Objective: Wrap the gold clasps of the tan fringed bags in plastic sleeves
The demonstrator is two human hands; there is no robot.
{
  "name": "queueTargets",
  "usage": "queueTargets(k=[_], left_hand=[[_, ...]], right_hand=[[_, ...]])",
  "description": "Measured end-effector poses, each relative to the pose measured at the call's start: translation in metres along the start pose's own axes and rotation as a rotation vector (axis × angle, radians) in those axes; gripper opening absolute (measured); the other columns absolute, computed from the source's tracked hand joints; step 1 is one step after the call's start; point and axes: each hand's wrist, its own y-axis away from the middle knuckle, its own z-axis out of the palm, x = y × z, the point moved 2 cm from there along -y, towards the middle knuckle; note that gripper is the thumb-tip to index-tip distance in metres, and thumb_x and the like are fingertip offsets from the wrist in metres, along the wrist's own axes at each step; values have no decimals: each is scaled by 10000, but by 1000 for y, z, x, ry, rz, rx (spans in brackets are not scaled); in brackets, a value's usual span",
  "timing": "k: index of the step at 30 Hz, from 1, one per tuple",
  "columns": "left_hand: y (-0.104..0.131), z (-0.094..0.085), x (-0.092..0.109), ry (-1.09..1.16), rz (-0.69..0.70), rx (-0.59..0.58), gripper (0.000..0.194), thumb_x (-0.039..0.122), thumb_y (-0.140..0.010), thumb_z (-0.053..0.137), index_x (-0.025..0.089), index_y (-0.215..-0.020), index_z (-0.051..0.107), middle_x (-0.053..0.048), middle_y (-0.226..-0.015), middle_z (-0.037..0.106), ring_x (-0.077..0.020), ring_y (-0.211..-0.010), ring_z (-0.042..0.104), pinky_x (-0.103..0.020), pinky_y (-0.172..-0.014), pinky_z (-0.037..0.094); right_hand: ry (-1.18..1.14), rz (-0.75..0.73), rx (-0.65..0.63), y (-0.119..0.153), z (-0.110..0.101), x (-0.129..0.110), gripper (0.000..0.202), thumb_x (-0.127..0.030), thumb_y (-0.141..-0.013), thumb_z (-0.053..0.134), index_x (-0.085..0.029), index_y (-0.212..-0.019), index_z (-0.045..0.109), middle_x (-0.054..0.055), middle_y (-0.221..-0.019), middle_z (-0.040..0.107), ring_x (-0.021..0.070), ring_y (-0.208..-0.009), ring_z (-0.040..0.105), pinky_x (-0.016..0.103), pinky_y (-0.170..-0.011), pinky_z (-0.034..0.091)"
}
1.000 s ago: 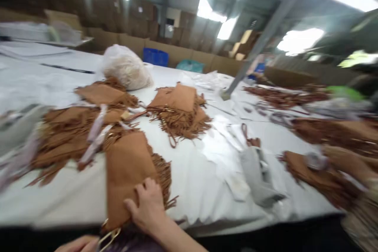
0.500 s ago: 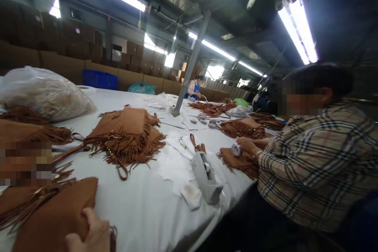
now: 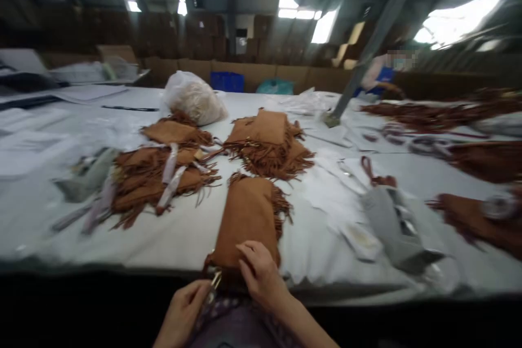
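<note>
A brown fringed bag (image 3: 247, 212) lies flat at the table's front edge, its fringe to the right. My right hand (image 3: 263, 272) rests on the lower part of this bag, fingers bent and slightly apart. Just off the bag's lower left corner, my left hand (image 3: 185, 304) is closed with thumb and finger pinched at a gold metal clasp (image 3: 216, 279). Behind the bag is a stack of brown fringed bags (image 3: 269, 133). To the left lie more fringed bags (image 3: 142, 174) with wrapped straps on them.
Grey tape dispensers stand at right (image 3: 393, 223) and left (image 3: 87, 176). A clear plastic sack (image 3: 193, 98) sits behind. A metal post (image 3: 367, 49) rises from the table (image 3: 163, 244). Across the table is a person in a blue apron (image 3: 383, 76).
The view has swung left and down. My left hand now shows at the clasp, and the bag under my right hand appears in the middle. The person in the plaid shirt has left view.
</note>
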Motion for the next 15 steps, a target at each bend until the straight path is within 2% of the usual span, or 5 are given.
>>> queueTargets(k=[1, 3, 6, 11, 15], left_hand=[[-7, -4, -13, 24, -1, -53, 472, 531, -676, 722, 192, -1003, 685, -28, -839, 685, -201, -707, 606, -275, -618, 501], [-15, -8, -34, 144, 59, -318, 586, 569, -697, 680, 162, -1116, 636, -52, -843, 681, -172, -650, 573, -263, -582, 466], [-16, -13, -54, 184, 174, -529, 521, 556, -757, 626, 107, -1018, 666, -64, -818, 664, -148, -652, 537, -243, -596, 416], [-19, -11, -61, 160, 203, -503, 434, 511, -765, 633, 93, -846, 717, -43, -738, 651, -147, -650, 514, -235, -607, 373], [-25, -5, -56, 279, 146, -357, 388, 465, -743, 670, 99, -859, 725, -23, -653, 635, -119, -574, 481, -222, -572, 368]], right_hand=[[-15, -57, -58, 4, 8, -4, 319, -176, -863, 507, -241, -1169, 570, 89, -1107, 580, 236, -1009, 522, 394, -884, 423], [18, -133, -116, 10, 22, -10, 325, -208, -837, 558, -260, -1156, 592, 92, -1131, 563, 260, -1010, 502, 422, -877, 393], [108, -158, -108, 12, 36, -14, 344, -196, -849, 537, -281, -1177, 596, 98, -1119, 551, 262, -992, 487, 421, -857, 360], [195, -189, -123, 0, 41, -11, 342, -192, -873, 518, -293, -1189, 603, 97, -1058, 555, 235, -931, 485, 362, -795, 346], [145, -195, -128, -9, 41, -10, 269, -230, -903, 506, -297, -1131, 634, 78, -1108, 558, 208, -916, 485, 322, -743, 335]])
